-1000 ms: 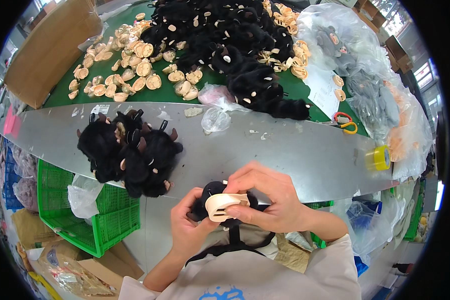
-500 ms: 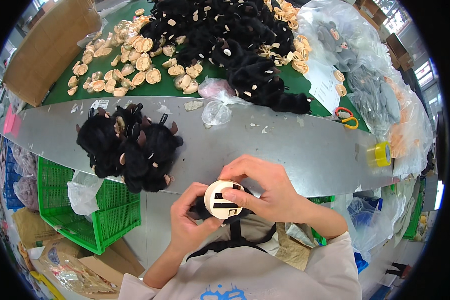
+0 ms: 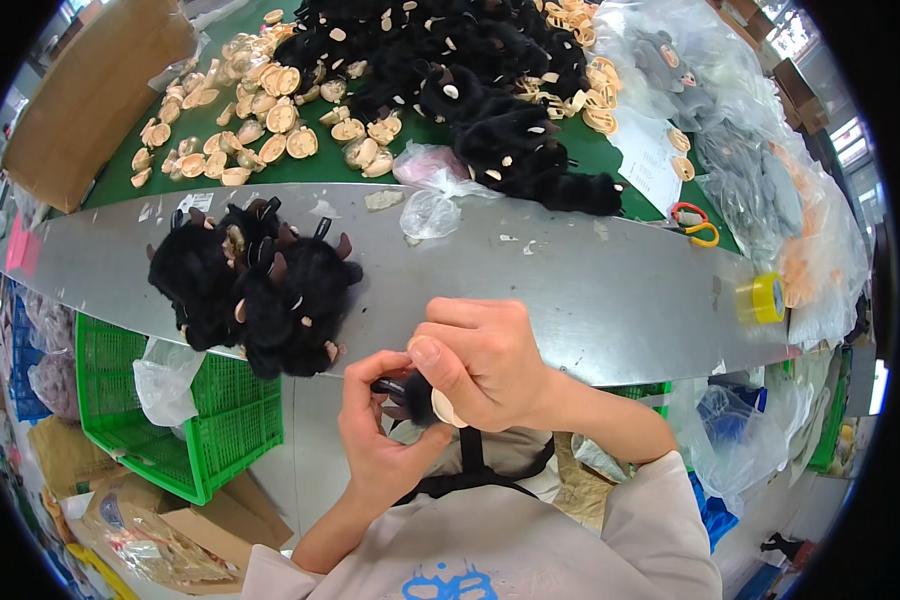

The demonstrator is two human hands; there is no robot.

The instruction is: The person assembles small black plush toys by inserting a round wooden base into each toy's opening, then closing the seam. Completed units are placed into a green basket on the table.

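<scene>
Close to my body, just off the table's near edge, my left hand (image 3: 385, 432) is closed round a small black plush toy (image 3: 420, 396). Beside the plush fur shows the rim of a round cream plastic piece (image 3: 445, 409), mostly covered by my right hand (image 3: 490, 365). That hand is curled over it like a fist, thumb pressed to the index finger; whatever its fingers hold is hidden. On the metal table (image 3: 530, 290), to the left, lies a cluster of black plush toys (image 3: 260, 290) with brown horn-like bits and black loops.
Cream plastic shells (image 3: 270, 110) and heaped black plush (image 3: 500, 110) cover the green surface behind. Scissors (image 3: 695, 225), yellow tape (image 3: 767, 298) and bagged grey plush (image 3: 750, 150) lie right. A small clear bag (image 3: 432, 213) sits mid-table. A green crate (image 3: 180, 420) stands lower left.
My right hand has curled over the round cream piece, whose slotted face showed before and is now mostly covered. The piece has turned, and more of the black plush shows beside my left fingers.
</scene>
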